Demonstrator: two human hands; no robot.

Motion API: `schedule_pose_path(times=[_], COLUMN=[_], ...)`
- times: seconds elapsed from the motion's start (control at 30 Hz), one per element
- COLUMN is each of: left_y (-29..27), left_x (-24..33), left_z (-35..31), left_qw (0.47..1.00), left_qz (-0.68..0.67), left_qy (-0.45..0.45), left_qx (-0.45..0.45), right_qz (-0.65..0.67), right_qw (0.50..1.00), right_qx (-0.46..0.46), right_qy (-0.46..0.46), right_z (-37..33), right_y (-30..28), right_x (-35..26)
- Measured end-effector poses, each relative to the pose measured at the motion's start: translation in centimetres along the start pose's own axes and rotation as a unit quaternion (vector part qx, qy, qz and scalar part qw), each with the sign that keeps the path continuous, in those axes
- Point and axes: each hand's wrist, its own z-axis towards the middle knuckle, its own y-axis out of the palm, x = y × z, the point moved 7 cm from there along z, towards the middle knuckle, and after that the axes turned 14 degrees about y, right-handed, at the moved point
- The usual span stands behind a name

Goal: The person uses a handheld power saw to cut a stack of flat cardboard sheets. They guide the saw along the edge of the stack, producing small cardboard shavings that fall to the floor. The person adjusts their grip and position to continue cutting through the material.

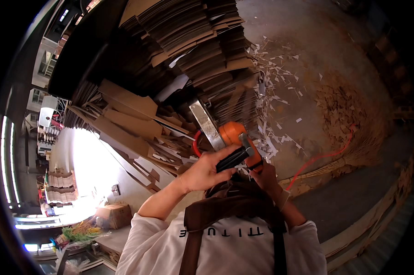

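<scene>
An orange handheld power tool [231, 132] with a long flat metal bar [204, 121] is in front of my body. My left hand [206, 170] is closed on its black side handle [234, 157]. My right hand [265, 177] grips the rear orange handle, its fingers partly hidden. The bar points forward and left, toward stacked die-cut cardboard sheets [184, 34]. Whether it touches them I cannot tell. Loose cardboard pieces [131, 121] lean in a heap left of the tool. Beside the bar shows a short red curve [197, 143].
White and brown scraps [280, 96] litter the concrete floor to the right. A brown scrap pile [342, 107] lies beside a long straw broom [349, 160]. A red hose [314, 159] crosses the floor toward my right arm. A cardboard box [114, 215] stands back left, near a bright doorway.
</scene>
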Motion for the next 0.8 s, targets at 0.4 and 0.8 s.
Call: schedule_pose_path(times=[0.4, 0.8], left_y=[-0.1, -0.1], left_x=[-0.4, -0.9], left_z=[-0.2, -1.3], left_qw=[1.000, 0.999], left_qz=[0.004, 0.003], left_qy=[-0.018, -0.026], left_qx=[-0.002, 0.025], right_qz=[0.006, -0.017], right_qw=[1.000, 0.999], right_qx=[0.001, -0.020], right_qy=[0.012, 0.026], right_z=[0.2, 0.1], right_y=[-0.6, 0.0], right_x=[-0.6, -0.8])
